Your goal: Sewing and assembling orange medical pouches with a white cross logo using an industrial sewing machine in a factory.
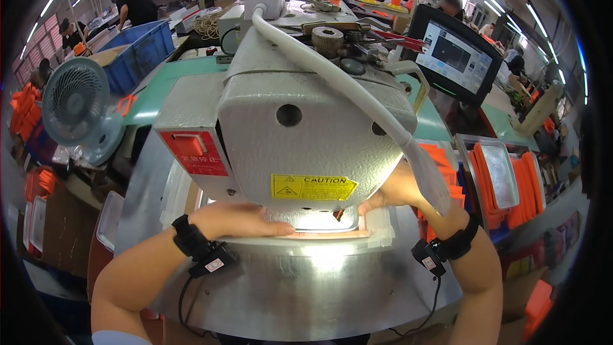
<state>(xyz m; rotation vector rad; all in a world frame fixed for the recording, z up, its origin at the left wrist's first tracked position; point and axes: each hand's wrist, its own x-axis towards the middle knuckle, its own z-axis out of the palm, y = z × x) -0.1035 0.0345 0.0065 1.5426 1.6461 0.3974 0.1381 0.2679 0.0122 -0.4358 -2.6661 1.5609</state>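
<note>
I am pressing my left hand (246, 220) flat, fingers spread wide, on the thin orange fabric piece (332, 234) beneath the grey sewing machine head (306, 121). My right hand (393, 191), at three o'clock of it, is pinching its edge; fingertips this near the needle could be caught.

Glossy brushed-metal machine table (319, 287)

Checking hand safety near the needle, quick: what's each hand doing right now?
Left hand: open, flat on the orange piece under the sewing machine head.
Right hand: touching that piece's right side; fingers partly hidden, grip cannot be told.
</note>
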